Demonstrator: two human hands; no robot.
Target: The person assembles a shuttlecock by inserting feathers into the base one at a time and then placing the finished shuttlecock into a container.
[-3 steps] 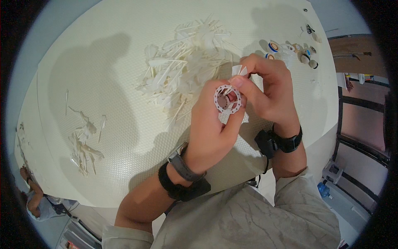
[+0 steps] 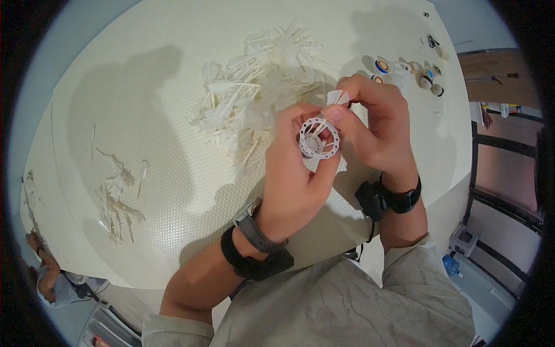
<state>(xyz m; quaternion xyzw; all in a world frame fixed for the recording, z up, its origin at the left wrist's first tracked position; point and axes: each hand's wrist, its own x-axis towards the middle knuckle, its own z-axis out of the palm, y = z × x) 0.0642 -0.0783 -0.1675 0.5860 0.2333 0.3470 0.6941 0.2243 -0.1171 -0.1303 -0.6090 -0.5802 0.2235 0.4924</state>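
My left hand is closed around a small white cage-like cylinder, whose ring-shaped rim has holes all round and faces up toward me. Thin quills and a dotted round base show inside it. My right hand pinches a white trimmed feather between thumb and forefinger at the cylinder's far side. The feather's vane sticks up past the thumb; where its quill ends is hard to make out. Just beyond both hands lies a large heap of white feathers.
A smaller bunch of feathers lies on the left of the textured cream table. Tape rolls and small round pieces are at the far right. Another person is beyond the table's left edge. A shelf rack stands at right.
The cylinder has tilted slightly in my left hand, so more of its inside shows. My right fingers and the feather have shifted a little to the right.
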